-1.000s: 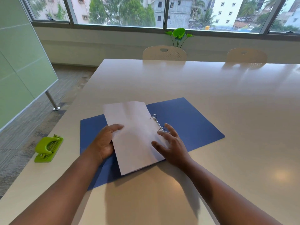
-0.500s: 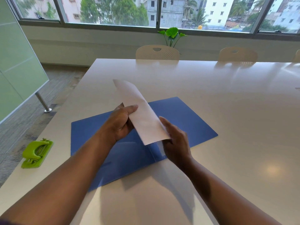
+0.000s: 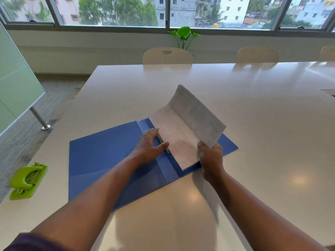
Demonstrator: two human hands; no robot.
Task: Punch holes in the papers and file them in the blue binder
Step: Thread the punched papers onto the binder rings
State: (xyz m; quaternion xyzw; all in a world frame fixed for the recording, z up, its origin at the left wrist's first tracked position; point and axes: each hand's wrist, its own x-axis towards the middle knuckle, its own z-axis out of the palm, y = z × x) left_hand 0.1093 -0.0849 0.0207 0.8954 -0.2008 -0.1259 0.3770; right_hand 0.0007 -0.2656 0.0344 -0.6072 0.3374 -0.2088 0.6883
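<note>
Papers [image 3: 183, 131], a thin white stack with faint print and a punched hole near one edge, sit on the right-hand cover of the flat, open blue plastic binder [image 3: 108, 153], which lies on the glossy cream tabletop [image 3: 253, 124]. The stack's left part lies flat on the cover just beside the spine, while its right part is bent upward into a steep fold, so the sheets form a shallow trough. The right hand [image 3: 210, 156] grips the raised part at its near corner, with fingers curled round the paper edge. The left hand [image 3: 150, 144] rests on the binder's spine area, its fingers loosely extended over the small silver metal ring clip [image 3: 163, 142] and its thumb touching the left edge of the sheets; whether it pinches the clip cannot be told.

A lime-green plastic hole punch [image 3: 27, 180] stands near the table's left edge, well apart from the binder. Two cream-coloured chairs with perforated backs [image 3: 167, 56] are pushed in at the far side of the table, and a green leafy plant [image 3: 184, 33] rises behind the nearer one, in front of a wide window [image 3: 117, 9] that looks onto trees and buildings. A pale green frosted glass panel [image 3: 14, 91] on a metal foot stands at the left.
</note>
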